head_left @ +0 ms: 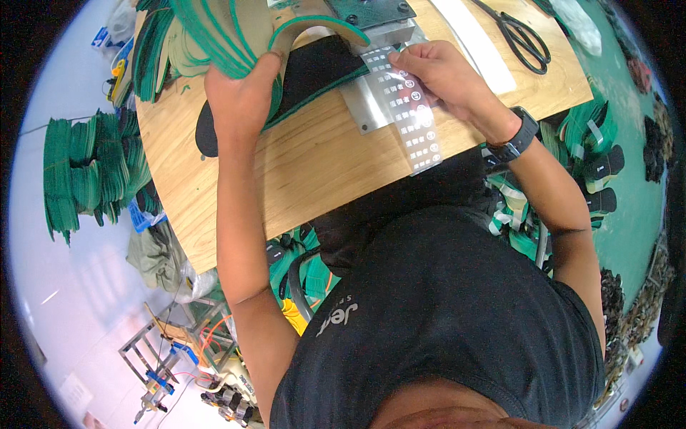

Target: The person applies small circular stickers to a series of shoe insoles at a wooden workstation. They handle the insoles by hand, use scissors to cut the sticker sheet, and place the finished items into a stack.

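Our left hand (243, 96) grasps a curled, green-edged insole (341, 27), whose free end arches from that hand toward our right one. Our right hand (454, 82) pinches a clear printed strip (416, 118) trailing below its fingertips; black scissors (506, 22) lie beyond that hand, rightward.

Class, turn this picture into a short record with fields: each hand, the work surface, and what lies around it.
Left hand: grips a curved, green-edged beige insole
Right hand: pinches a clear plastic strip with white print
Surface: pale wooden table
Partly under strip: shiny flat metal plate
Table, upper right: black-handled scissors
Right wrist: black watch
Left of table: stacked thin green pieces
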Tool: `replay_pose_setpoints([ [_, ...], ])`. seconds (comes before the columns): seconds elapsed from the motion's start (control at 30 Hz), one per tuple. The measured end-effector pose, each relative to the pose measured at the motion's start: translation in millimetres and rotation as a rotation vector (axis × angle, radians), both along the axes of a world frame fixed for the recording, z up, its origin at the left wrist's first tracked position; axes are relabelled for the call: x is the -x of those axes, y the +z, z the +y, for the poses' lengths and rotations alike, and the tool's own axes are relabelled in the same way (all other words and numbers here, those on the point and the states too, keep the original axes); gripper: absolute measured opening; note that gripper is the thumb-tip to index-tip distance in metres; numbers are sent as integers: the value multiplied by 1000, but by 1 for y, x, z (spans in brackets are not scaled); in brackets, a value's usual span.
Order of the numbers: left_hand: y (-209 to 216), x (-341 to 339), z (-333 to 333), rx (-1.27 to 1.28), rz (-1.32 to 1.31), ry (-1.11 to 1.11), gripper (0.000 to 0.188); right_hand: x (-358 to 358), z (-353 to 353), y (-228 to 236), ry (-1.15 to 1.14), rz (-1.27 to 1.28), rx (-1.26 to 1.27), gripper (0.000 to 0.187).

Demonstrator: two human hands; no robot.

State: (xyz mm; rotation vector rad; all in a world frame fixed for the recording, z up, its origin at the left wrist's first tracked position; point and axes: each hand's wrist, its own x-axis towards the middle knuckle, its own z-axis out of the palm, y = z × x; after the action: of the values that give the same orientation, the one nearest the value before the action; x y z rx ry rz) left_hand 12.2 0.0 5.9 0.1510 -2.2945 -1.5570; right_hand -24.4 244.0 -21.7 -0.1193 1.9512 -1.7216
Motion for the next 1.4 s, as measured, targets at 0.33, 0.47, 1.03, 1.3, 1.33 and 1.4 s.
replay_pose_setpoints([
  [0.33,-4,0,12,757,-51,-175,48,-9,7,-3,38,120,-1,29],
  [0.47,-3,-2,4,656,-49,-186,38,-9,25,-13,-225,-11,246,21],
  [1.03,-7,-1,-22,-58,132,-12,18,-8,32,-6,-386,-44,479,21],
  [1.3,-6,-1,-21,-4,123,20,16,5,20,-15,-349,-129,560,22],
  [1.33,-5,-3,-21,-23,115,22,16,5,11,-13,-275,-117,470,22],
  [1.4,-6,-2,-21,-34,137,8,16,4,2,-7,-160,-196,372,22],
])
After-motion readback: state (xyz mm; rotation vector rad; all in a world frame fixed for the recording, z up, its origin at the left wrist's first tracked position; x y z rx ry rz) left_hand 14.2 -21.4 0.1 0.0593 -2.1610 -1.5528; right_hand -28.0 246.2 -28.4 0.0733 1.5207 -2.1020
